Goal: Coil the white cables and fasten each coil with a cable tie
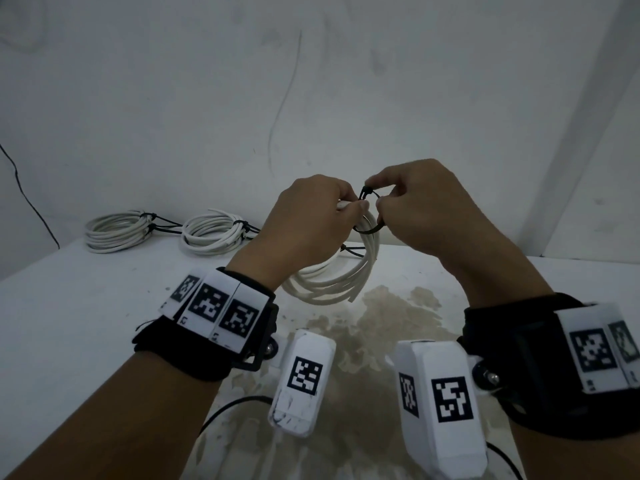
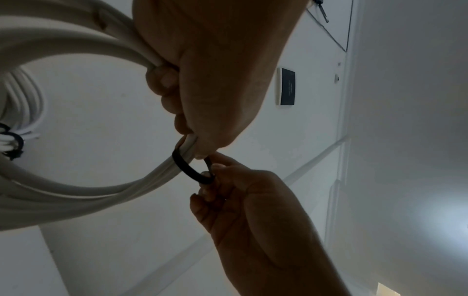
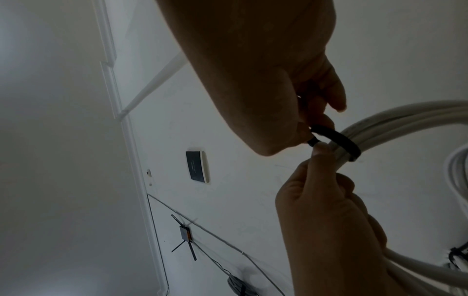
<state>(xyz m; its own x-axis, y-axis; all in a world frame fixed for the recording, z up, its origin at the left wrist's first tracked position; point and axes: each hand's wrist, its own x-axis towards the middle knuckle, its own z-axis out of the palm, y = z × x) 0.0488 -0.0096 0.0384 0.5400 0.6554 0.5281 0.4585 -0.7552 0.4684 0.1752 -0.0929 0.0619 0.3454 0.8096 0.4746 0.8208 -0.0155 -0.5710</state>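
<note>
I hold a coil of white cable upright above the table. My left hand grips the bundle at its top, fingers curled round the strands. A black cable tie loops loosely around the bundle just beside that grip. My right hand pinches the tie's head and tail; the loop and the pinch show in both wrist views. Another black tie binds the coil's lower side.
Two tied white coils lie at the back left of the white table, against the wall. A brown stain marks the table below my hands. A thin black wire runs down the left wall.
</note>
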